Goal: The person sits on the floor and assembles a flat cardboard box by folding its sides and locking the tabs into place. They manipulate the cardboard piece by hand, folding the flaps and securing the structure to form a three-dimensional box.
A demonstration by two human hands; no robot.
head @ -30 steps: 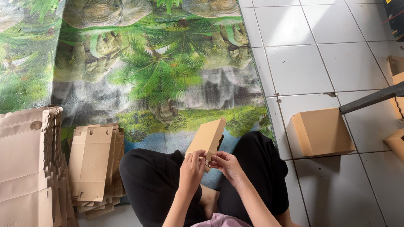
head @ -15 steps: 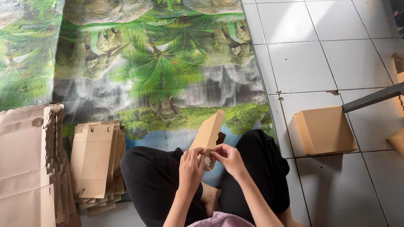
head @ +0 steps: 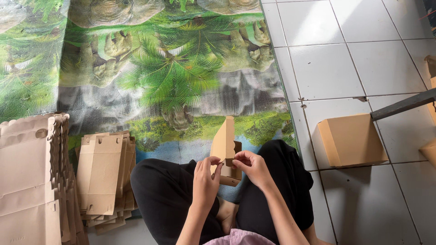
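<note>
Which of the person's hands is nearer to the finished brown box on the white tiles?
Right. The right hand pinches the half-folded carton, on the side toward the finished box; the left hand grips the carton's far side.

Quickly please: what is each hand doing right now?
Left hand: closed on the small cardboard box.
Right hand: fingers pinching a flap of the same box.

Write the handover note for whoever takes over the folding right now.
Left hand and right hand: both pinch the half-folded cardboard box over the lap, one flap standing upright.
Flat cardboard blanks lie stacked to the left on the printed mat; a taller stack is at the far left.
Done: one folded box on the tiled floor, right.
Left: close the box in hand; the blanks are unfolded.
</note>
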